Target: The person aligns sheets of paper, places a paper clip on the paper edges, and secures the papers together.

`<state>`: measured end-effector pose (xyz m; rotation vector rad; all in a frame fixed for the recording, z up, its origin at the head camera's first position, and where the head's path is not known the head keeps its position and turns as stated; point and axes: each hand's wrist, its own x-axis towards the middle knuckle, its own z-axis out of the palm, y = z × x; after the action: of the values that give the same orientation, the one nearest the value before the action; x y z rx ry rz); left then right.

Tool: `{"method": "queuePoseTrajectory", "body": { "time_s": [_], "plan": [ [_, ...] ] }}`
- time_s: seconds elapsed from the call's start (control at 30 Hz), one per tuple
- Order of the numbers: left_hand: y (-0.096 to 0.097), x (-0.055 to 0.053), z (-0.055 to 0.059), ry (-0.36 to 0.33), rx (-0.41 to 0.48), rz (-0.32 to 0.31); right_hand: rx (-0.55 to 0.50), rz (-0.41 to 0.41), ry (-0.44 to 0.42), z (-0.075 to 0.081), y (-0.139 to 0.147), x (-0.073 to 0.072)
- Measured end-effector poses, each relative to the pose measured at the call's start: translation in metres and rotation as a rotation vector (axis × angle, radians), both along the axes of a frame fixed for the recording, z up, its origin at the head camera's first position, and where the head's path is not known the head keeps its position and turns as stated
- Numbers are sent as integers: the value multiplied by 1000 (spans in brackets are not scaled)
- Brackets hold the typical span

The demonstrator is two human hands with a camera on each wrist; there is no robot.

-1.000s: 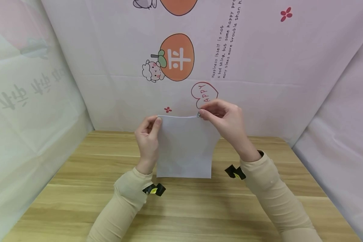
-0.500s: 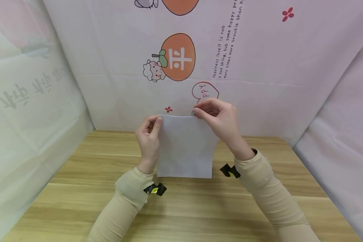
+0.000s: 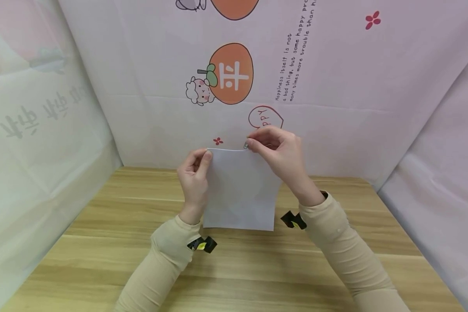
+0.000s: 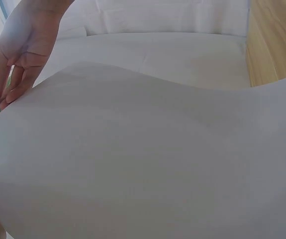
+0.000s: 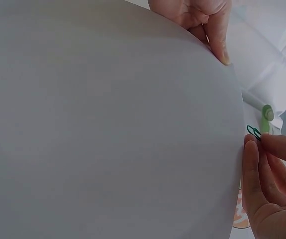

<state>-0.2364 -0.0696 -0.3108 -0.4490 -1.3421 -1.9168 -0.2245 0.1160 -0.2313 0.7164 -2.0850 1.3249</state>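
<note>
A white sheet of paper (image 3: 239, 190) hangs upright above the table in the head view, its top edge slightly bowed. My left hand (image 3: 194, 180) pinches its top left corner between thumb and fingers. Between thumb and fingertips, my right hand (image 3: 282, 154) pinches a small green paper clip (image 5: 253, 131) at the sheet's top edge, right of the middle. The clip's wire loops stick out from the fingertips, right beside the paper's edge in the right wrist view. Paper fills most of both wrist views.
Beneath the hands lies a wood-grain table (image 3: 234, 277). A white printed cloth (image 3: 160, 130) stands behind it, and pale cloth walls (image 3: 440, 182) close in both sides. Each sleeve carries a small black wrist device (image 3: 294, 219).
My right hand has slid left along the paper's top edge with the paper clip, nearer to my left hand. The left hand keeps its pinch, shifting very slightly right.
</note>
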Motion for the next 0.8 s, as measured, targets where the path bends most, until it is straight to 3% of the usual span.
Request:
{"method": "queuePoseTrajectory", "body": {
  "time_s": [0.8],
  "plan": [
    [8,3,2,-14,25,5,0,18,38,2,-11,1]
  ]
}}
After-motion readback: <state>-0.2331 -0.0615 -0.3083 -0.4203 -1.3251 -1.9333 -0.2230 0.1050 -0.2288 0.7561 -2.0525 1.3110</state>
